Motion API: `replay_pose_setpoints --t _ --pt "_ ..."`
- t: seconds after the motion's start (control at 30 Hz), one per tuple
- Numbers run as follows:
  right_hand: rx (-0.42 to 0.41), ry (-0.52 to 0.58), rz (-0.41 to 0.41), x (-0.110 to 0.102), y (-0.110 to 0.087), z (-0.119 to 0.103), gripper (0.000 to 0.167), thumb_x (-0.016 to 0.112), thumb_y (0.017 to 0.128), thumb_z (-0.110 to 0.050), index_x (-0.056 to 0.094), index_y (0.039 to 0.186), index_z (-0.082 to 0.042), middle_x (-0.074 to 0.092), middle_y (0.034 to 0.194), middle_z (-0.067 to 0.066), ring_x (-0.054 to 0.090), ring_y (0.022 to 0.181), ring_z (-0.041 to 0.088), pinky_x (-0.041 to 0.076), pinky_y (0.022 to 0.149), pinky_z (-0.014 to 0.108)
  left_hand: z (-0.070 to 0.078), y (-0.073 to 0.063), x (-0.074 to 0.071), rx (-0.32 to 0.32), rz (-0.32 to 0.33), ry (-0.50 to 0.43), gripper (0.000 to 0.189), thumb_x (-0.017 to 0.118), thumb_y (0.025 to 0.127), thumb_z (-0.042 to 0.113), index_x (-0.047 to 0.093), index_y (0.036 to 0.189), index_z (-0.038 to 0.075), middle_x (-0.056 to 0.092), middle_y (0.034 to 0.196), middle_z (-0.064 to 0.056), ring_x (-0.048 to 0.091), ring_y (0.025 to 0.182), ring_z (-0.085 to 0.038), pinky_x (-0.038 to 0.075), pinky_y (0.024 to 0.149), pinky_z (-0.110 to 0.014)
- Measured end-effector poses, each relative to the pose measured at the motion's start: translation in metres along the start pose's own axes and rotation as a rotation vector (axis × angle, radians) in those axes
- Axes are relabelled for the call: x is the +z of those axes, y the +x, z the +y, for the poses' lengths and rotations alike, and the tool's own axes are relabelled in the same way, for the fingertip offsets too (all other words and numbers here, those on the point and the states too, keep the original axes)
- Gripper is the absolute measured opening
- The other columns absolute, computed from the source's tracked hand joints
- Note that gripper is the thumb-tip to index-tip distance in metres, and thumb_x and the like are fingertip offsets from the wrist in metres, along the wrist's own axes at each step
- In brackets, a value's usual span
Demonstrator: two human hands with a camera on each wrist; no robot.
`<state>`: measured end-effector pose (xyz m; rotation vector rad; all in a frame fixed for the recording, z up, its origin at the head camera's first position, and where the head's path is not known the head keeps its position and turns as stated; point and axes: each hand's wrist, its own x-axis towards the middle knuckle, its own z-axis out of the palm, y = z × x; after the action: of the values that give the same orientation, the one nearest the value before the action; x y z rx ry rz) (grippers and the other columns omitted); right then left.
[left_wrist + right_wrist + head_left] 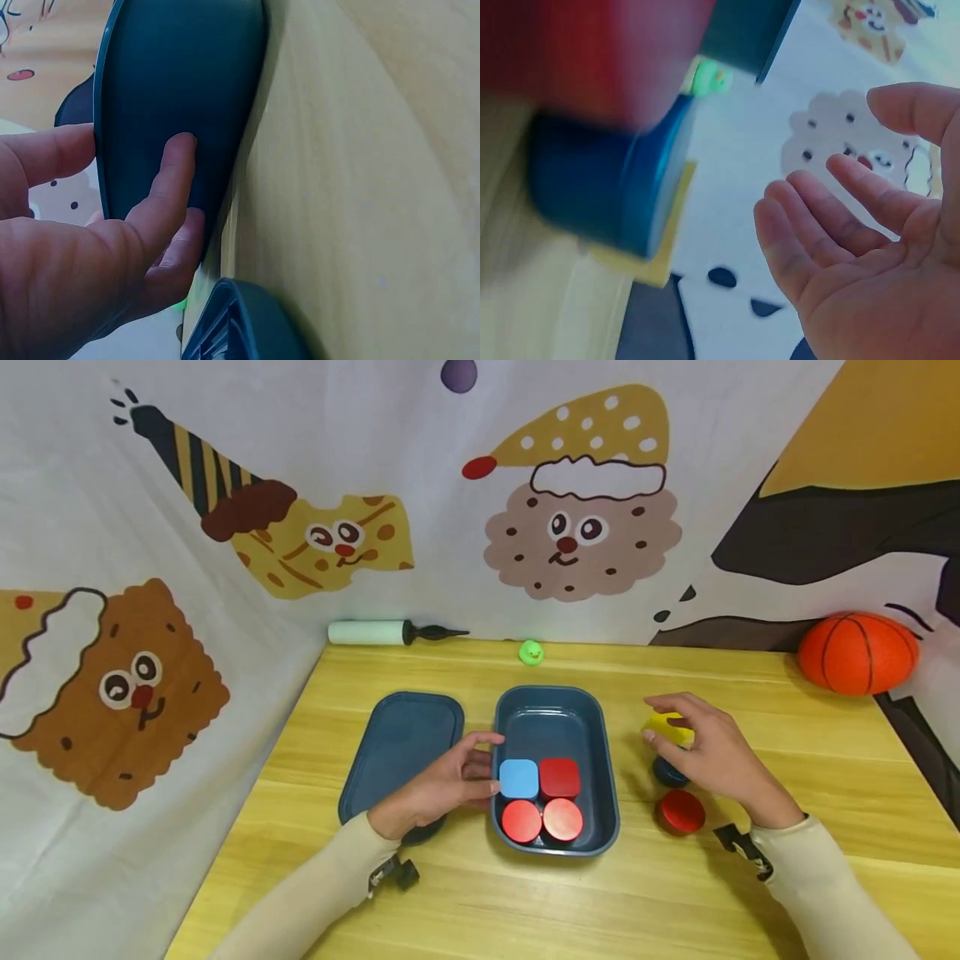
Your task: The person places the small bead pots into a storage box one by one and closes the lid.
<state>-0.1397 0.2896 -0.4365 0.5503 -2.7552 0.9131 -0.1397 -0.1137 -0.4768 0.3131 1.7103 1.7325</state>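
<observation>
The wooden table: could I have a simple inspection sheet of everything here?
Surface: wood-grain table.
Job's things: blue-grey tray holding a light-blue piece, a squarish red piece and two round red pieces; to its right, a yellow piece, a dark-blue piece and a lone red piece; to its left, a dark lid.
Clutter: pump, green duck and orange ball along the back.
Hands: left hand touches the tray's side; right hand hovers near the yellow piece, holding nothing.
Cables: nothing seen.
Surroundings: white cloth printed with cartoon faces.
</observation>
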Motion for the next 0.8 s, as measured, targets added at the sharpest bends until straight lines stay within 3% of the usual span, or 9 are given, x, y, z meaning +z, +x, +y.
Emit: replay_pose_setpoints --t 0.17,0.37,0.6,0.8 --pt "0.075 -0.025 0.020 -0.006 0.000 0.018 0.052 0.079 0.097 -0.021 0.061 0.142 -0.003 0.063 0.138 0.024 0.063 0.120 0.046 0.052 0.097 0.067 0.002 -0.001 0.000 -0.003 -0.001 -0.002 0.073 0.068 0.102 0.003 0.030 0.163 0.013 0.048 0.147 -0.027 0.062 0.117 -0.022 0.063 0.091 -0.042" --pt "0.223 -0.010 -0.077 -0.005 0.004 0.032 0.072 0.075 0.100 -0.036 0.047 0.153 0.003 0.050 0.150 0.033 0.053 0.128 0.053 0.047 0.101 0.072 0.003 -0.002 0.000 0.001 0.001 -0.004 0.073 0.068 0.102 0.002 0.030 0.163 0.013 0.048 0.146 -0.027 0.063 0.116 -0.022 0.063 0.091 -0.042" --pt "0.337 0.042 -0.165 0.004 0.013 0.044 0.088 0.073 0.099 -0.048 0.037 0.159 0.004 0.045 0.155 0.035 0.048 0.137 0.054 0.045 0.108 0.072 0.003 -0.001 0.000 0.000 0.014 -0.010 0.073 0.068 0.101 0.002 0.031 0.163 0.012 0.049 0.144 -0.026 0.063 0.115 -0.022 0.063 0.093 -0.043" --pt "0.404 0.046 -0.221 0.015 0.014 0.055 0.090 0.074 0.098 -0.050 0.035 0.161 0.002 0.043 0.159 0.032 0.046 0.139 0.052 0.038 0.115 0.071 0.002 -0.002 0.000 -0.002 0.016 -0.004 0.072 0.068 0.101 0.002 0.032 0.162 0.013 0.048 0.144 -0.025 0.062 0.113 -0.021 0.063 0.092 -0.043"
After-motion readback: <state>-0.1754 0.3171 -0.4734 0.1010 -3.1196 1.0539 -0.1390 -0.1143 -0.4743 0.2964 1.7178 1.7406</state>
